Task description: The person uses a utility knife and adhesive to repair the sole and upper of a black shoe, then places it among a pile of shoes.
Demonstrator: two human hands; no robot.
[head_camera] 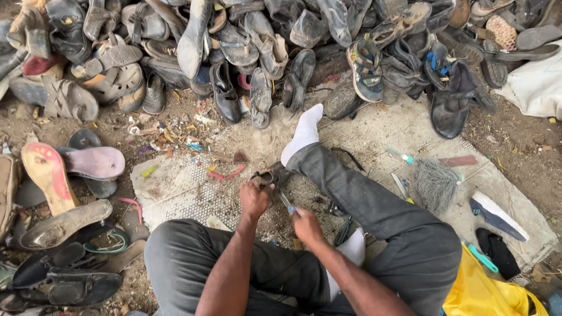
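Heap of worn shoes and sandals (252, 52) banked ahead of me; I sit on a perforated mat (193, 199), right leg stretched, white sock (304, 131) beside the work. My left hand (255, 198) clamps a dark sandal piece (270, 175) against the mat, just left of my shin. My right hand (305, 225) grips a blue-handled blade (287, 203); best to keep the cut shallow and away from the holding fingers.

Dark worn sandal (268, 177) and blue-handled tool (287, 204) on mesh mat.
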